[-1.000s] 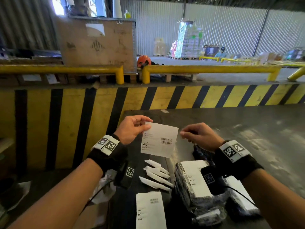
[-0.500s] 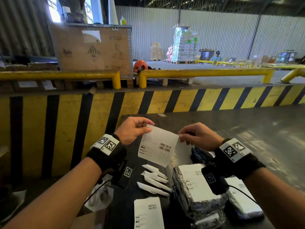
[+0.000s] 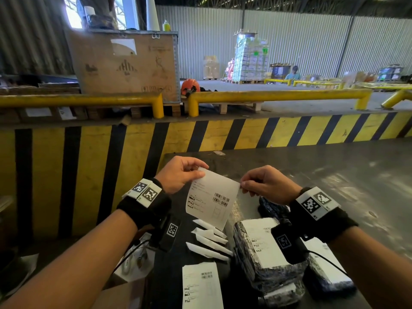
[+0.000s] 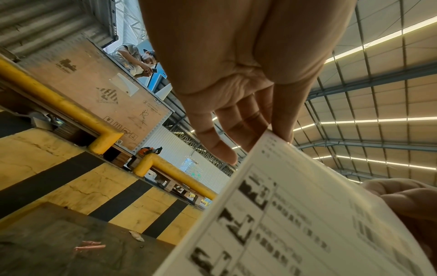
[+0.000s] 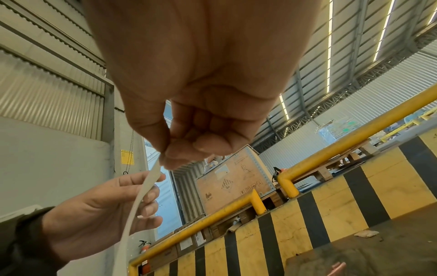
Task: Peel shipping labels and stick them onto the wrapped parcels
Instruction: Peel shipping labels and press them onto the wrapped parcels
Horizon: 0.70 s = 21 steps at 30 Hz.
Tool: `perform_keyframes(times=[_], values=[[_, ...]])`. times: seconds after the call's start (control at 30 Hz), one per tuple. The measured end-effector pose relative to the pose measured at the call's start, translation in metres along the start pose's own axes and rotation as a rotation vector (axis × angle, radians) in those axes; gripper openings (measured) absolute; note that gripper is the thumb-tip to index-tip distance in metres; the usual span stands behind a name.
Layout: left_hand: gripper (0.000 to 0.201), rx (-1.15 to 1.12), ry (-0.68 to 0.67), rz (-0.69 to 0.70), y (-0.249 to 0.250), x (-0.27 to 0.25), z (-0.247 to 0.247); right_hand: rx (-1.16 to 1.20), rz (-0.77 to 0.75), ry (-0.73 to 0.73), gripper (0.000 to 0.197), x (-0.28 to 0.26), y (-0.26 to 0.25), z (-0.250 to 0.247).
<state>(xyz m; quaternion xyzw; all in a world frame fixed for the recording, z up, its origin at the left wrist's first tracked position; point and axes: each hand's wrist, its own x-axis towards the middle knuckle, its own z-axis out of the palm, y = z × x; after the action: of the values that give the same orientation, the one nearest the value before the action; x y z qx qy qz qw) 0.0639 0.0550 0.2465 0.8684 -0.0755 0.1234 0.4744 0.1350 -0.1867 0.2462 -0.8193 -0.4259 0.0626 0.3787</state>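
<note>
A white shipping label with barcodes hangs in the air between my hands, above the dark table. My left hand pinches its top left corner, and in the left wrist view the label runs down from the thumb and fingers. My right hand pinches the top right corner, seen edge-on as the label in the right wrist view. Below lie black-wrapped parcels that carry white labels, one further right. Another label sheet lies flat near the front edge.
Several peeled white backing strips lie on the table beneath the held label. A yellow-and-black striped wall and yellow rails stand behind the table. A wooden crate sits beyond. A cardboard box is at the lower left.
The label has tilted and sagged a little, and my right hand, apart from it a second ago, now pinches its top right corner. The left hand keeps its pinch.
</note>
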Motion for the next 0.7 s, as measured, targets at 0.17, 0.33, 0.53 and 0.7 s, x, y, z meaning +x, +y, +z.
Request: perform_keyframes(times=[0.17, 0.33, 0.53, 0.7], values=[[0.018, 0.054, 0.025, -0.012, -0.001, 0.001, 0.002, 0.109, -0.037, 0.024, 0.019, -0.001, -0.003, 0.004], [0.038, 0.241, 0.205, -0.069, 0.005, 0.005, 0.022, 0.221, -0.076, 0.126, 0.019, 0.004, 0.0, 0.017], [0.019, 0.175, 0.227, -0.044, 0.017, 0.0, 0.049, 0.202, -0.083, 0.241, 0.024, 0.01, 0.006, 0.025], [0.03, -0.215, 0.03, -0.166, 0.024, -0.003, 0.066, 0.188, -0.086, 0.286, 0.023, 0.011, 0.008, 0.029]])
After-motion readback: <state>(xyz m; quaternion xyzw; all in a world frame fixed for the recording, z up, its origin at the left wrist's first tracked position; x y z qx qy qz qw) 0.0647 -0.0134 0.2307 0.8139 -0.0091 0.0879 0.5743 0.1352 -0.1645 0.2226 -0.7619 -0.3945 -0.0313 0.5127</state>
